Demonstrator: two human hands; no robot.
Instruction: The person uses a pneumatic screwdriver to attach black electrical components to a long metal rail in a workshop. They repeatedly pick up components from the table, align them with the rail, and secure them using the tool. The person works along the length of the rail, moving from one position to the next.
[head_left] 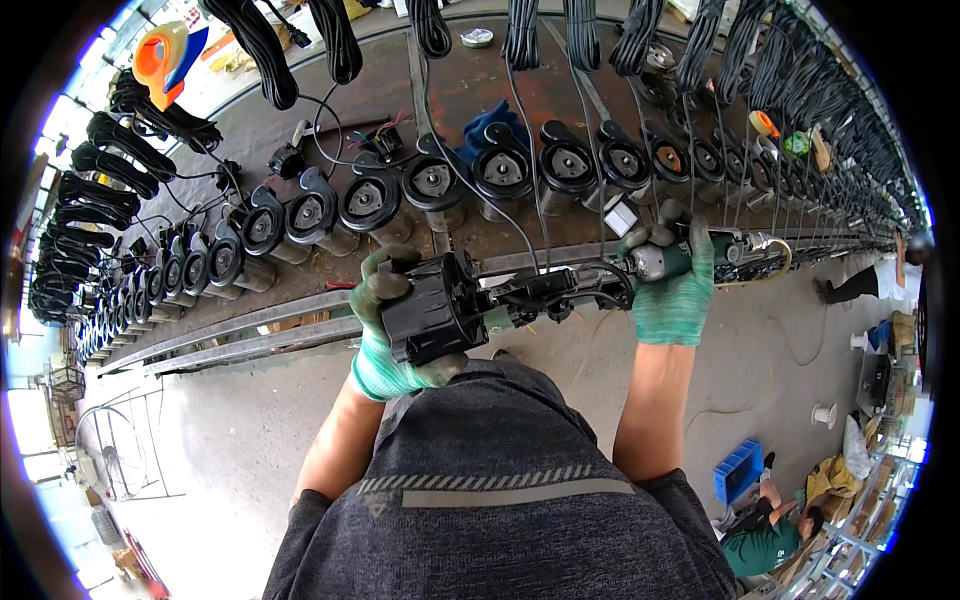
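My left hand, in a green glove with dark-coated fingers, is closed round a black boxy plastic housing held above the bench's front edge. Dark mechanical parts with a looped black cable stretch from the housing toward my right hand, gloved the same way. That hand is wrapped round a green and silver power screwdriver. A pale yellow hose curves off beyond its right end. Whether the tool's tip touches the dark parts is hard to make out.
Round black-topped motor units line the bench, with coiled black cables hanging above. A blue cloth and a small white box lie among them. A blue crate and a seated person are at lower right.
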